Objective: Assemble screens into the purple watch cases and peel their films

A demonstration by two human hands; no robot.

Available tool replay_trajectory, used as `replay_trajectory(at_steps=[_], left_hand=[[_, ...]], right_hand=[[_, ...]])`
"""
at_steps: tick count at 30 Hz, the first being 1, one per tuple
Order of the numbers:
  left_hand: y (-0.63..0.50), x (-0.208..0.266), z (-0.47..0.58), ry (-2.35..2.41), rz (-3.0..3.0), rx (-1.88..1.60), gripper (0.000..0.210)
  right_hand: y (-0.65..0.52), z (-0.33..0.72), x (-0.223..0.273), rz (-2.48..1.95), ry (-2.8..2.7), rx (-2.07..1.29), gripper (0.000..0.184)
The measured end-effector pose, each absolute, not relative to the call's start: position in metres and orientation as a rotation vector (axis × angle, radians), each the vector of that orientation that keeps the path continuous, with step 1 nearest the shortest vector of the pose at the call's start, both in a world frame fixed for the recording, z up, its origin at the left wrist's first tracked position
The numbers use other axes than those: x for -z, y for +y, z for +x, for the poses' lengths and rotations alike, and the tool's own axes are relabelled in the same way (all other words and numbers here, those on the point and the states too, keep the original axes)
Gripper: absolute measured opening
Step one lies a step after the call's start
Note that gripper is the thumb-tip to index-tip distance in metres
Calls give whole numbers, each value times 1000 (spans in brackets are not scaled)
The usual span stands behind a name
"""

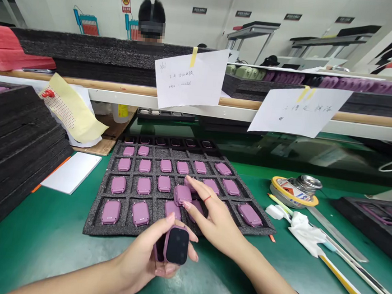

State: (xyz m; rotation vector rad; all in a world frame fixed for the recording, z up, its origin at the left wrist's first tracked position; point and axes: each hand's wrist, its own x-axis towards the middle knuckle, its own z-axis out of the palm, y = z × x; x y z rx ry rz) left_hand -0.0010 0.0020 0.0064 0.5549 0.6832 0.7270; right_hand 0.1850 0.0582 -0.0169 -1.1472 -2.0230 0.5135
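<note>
My left hand point(138, 261) is closed around a purple smartwatch body point(178, 245), its black screen turned towards me. A second dark-faced piece is tucked beside it in the same grip, partly hidden. Over the black foam tray point(93, 216), my right hand point(220, 218) has its thumb and forefinger on another purple watch body point(182, 195), back side up. That one sits raised and tilted across a divider. Several more purple watch bodies point(143, 186) lie face down in the tray's compartments. The right hand covers some of the compartments.
Stacked black foam trays point(15, 151) stand at the left, near a white pad point(72, 172). To the right are a tape roll point(294, 194), a steel ruler point(336, 233) and a yellow-handled tool point(351, 288). A shelf point(125, 97) with taped paper notes crosses behind; a person is beyond it.
</note>
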Motion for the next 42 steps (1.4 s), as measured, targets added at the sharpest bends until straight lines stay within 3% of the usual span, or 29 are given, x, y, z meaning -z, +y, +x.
replay_trajectory(at_steps=[4,8,12,17,28,31,38,42], left_hand=[[5,-8,-2,598,412,-799,42],[6,-5,-2,575,340,-848,47],[9,-1,-1,566,275,-843,45],[12,0,-1,601,270,-847,45],[9,-8,-3,538,318,-810,44],[9,-8,-4,539,314,-806,44],[6,-7,-4,504,323,-798,42],[6,-6,-4,482,311,-798,41]], right_hand=[[38,182,-3,-896,-1886,-551,34],[22,174,-16,-634,-2024,-467,33],[17,168,-13,-698,-2030,-464,16],[13,164,-11,-766,-1922,-558,7],[23,181,-21,-812,-1183,-866,11],[24,181,-22,-799,-1135,-835,3],[17,186,-21,-692,-1628,-334,30],[10,191,-19,-545,-1952,-219,30]])
